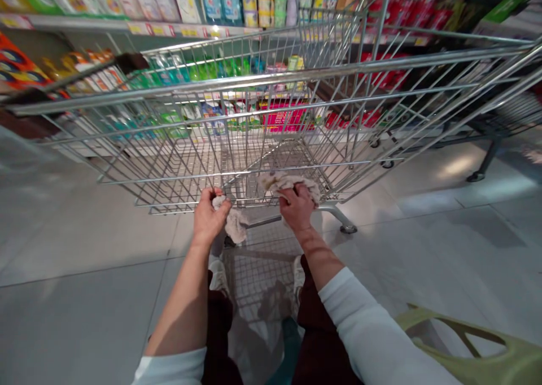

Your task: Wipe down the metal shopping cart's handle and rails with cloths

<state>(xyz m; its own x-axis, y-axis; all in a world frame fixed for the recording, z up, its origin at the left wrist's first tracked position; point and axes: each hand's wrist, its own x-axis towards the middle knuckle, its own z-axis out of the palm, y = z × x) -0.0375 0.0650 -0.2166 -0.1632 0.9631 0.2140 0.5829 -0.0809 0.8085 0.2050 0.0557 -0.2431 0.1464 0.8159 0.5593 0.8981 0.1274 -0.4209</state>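
Note:
A metal shopping cart (237, 177) stands sideways in front of me, its wire basket holding no goods that I can see. My left hand (210, 215) is closed at the basket's lower near side, gripping a whitish cloth (237, 226) that hangs down below the fingers. To its right, my right hand (298, 205) presses a second crumpled, off-white cloth (271, 183) against the lower wires. The fingers of that hand are bent into the cloth and partly hidden by it. Whether the left fingers also hold a wire, I cannot tell.
Shelves (186, 30) of bottles and cans run behind the cart. A pink basket (284, 117) shows through the wires. Another cart (483, 139) stands at the right. A yellow-green plastic piece (514, 357) lies at the lower right, near my right arm. The floor is tiled.

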